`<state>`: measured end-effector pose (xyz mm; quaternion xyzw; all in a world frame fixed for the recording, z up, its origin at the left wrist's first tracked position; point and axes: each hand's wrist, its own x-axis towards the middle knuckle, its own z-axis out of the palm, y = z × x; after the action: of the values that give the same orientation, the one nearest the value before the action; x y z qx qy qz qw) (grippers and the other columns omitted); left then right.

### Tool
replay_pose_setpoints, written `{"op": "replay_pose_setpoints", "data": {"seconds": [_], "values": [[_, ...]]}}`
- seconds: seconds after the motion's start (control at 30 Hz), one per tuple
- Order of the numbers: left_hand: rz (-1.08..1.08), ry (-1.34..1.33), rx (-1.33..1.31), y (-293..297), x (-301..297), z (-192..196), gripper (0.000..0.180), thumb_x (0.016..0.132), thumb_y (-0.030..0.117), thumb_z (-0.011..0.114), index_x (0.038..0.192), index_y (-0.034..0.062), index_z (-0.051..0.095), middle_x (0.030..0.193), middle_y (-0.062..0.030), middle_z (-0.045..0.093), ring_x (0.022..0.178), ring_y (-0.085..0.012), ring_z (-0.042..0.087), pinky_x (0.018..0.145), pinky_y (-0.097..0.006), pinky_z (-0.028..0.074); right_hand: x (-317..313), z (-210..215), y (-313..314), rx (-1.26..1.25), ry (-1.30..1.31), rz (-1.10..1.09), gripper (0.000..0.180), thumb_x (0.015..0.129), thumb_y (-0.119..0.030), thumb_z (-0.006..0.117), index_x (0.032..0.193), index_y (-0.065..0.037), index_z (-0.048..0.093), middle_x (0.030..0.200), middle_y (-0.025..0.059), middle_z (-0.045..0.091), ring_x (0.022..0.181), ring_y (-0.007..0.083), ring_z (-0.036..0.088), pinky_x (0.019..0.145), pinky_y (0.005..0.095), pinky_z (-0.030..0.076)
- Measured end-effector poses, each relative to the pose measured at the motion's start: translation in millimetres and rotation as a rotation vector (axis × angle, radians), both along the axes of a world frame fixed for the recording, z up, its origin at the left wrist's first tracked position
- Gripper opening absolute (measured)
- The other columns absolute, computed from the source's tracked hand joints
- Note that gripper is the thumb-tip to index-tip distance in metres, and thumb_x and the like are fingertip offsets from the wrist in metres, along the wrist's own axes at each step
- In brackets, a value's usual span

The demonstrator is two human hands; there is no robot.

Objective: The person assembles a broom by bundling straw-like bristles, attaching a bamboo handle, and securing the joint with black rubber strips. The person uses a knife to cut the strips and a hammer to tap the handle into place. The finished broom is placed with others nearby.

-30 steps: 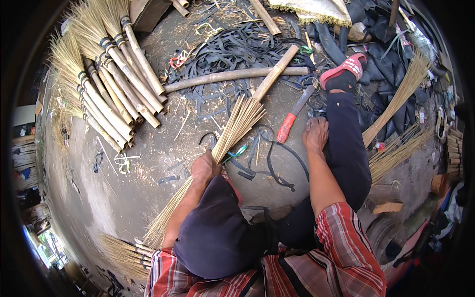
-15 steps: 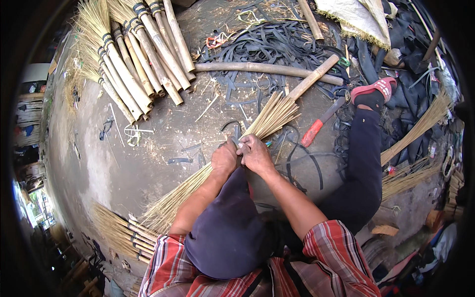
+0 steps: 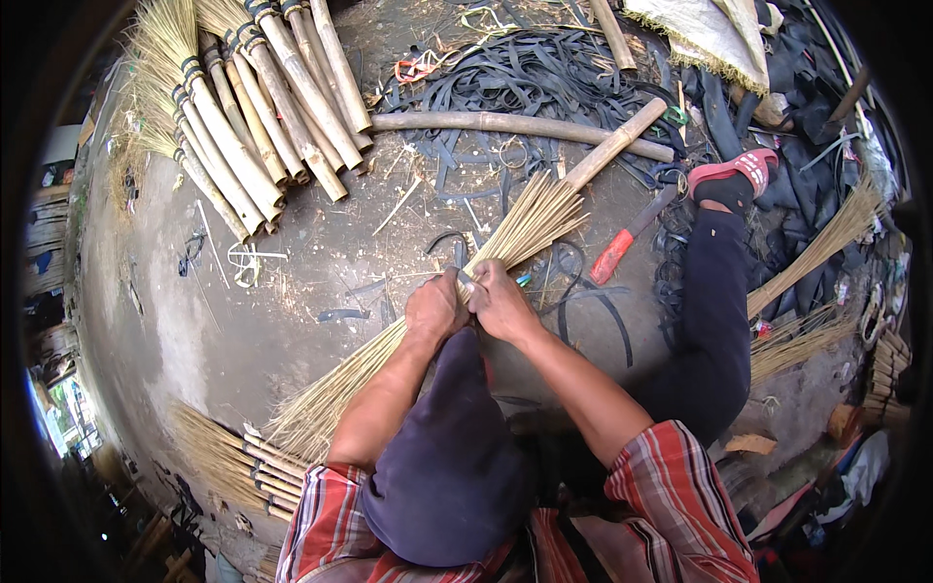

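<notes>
Both hands now meet mid-frame, left hand (image 3: 434, 308) and right hand (image 3: 502, 301) clenched around the straw broom bundle (image 3: 457, 301) lying diagonally across the floor (image 3: 292, 262) toward the wooden handle (image 3: 616, 144); best keep the grip tight so the stalks stay packed.
</notes>
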<state>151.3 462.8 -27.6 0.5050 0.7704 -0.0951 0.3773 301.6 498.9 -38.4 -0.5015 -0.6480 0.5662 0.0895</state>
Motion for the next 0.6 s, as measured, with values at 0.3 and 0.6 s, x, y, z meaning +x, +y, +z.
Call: {"op": "replay_pose_setpoints", "data": {"seconds": [0.3, 0.6], "values": [[0.085, -1.007, -0.157, 26, -25, 39, 0.041, 0.079, 0.011, 0.084, 0.118, 0.0023, 0.072, 0.096, -0.0074, 0.076, 0.085, -0.0154, 0.072, 0.081, -0.032, 0.057, 81, -40, 0, 0.041, -0.103, 0.077, 0.023, 0.101, -0.022, 0.062, 0.111, -0.003, 0.069, 0.103, 0.02, 0.073, 0.1, 0.0425, 0.07, 0.087, 0.0503, 0.053], [0.226, -1.257, -0.264, 28, -11, 31, 0.046, 0.085, 0.014, 0.081, 0.128, 0.0057, 0.066, 0.089, -0.0024, 0.068, 0.084, -0.0126, 0.068, 0.073, -0.029, 0.054, 52, -12, 44, 0.509, -0.107, 0.133, 0.023, 0.097, -0.024, 0.068, 0.111, -0.007, 0.073, 0.105, 0.0149, 0.073, 0.102, 0.0355, 0.071, 0.09, 0.0487, 0.055]]}}
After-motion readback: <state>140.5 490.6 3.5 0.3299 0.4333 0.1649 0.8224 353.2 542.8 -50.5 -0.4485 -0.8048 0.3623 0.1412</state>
